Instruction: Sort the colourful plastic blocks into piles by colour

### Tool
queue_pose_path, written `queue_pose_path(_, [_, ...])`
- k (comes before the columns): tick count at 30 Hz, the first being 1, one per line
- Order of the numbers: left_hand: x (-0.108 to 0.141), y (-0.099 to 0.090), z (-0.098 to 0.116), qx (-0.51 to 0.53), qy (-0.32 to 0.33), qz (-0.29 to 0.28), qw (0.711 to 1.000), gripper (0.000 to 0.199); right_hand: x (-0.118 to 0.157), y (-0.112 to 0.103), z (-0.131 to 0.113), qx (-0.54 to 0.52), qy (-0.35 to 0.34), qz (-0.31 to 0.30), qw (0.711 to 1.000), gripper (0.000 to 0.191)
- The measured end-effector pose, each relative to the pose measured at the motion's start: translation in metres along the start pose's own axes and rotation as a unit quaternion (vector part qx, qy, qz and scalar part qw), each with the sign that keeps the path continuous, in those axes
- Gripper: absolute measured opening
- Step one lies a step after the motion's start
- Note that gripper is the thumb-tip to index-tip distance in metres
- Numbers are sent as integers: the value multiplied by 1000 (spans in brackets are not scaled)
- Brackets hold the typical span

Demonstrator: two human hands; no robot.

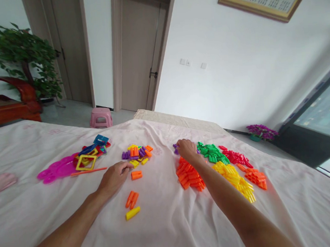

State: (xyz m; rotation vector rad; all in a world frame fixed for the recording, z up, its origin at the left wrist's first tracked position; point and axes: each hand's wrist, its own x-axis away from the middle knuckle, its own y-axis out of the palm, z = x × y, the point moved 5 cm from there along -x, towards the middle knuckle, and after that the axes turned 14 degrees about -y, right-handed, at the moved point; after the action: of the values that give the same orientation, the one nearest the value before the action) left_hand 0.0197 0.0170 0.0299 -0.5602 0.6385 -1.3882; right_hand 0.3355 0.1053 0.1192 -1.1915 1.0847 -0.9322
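My left hand (114, 177) rests on the sheet with curled fingers. Its fingertips are beside yellow plastic pieces (134, 163) at the edge of a small mixed pile (135, 152); anything within the grip is hidden. Close by lie an orange piece (136, 174), a pair of orange pieces (131, 199) and a yellow piece (132, 213). Over purple plastic pieces (175, 149) my right hand (187, 149) reaches down, fingers bent and closed, their tips largely hidden. Just below it is an orange pile (189, 176).
Right of my right hand lie green (213, 152), red (236, 157), yellow (235, 179) and further orange pieces (255, 178). At left, a magenta plastic tray (58, 169) bears coloured frames (86, 162), with an orange stick (89, 171) alongside. A pink stool (101, 117) stands beyond the sheet.
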Motion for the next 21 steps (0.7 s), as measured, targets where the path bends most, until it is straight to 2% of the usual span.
queue_pose_path(4, [1, 0, -1, 6, 0, -3, 1000, 34, 15, 1, -55, -54, -110, -9, 992, 26])
queue_pose_path(7, [1, 0, -1, 13, 2, -1, 1000, 33, 36, 12, -108, -119, -225, -7, 967, 23])
queue_pose_path(10, [1, 1, -2, 15, 11, -1, 1000, 32, 55, 25, -149, -140, -282, 1, 949, 31])
queue_pose_path(12, [0, 2, -2, 16, 19, 1, 1000, 33, 62, 34, -167, -137, -302, -4, 943, 33])
queue_pose_path(16, [-1, 2, -3, 10, 26, 2, 1000, 33, 64, 43, -178, -128, -299, 0, 946, 31])
queue_pose_path(21, [0, 1, -1, 4, 19, 1, 1000, 33, 69, 42, -162, -168, -293, 8, 941, 29])
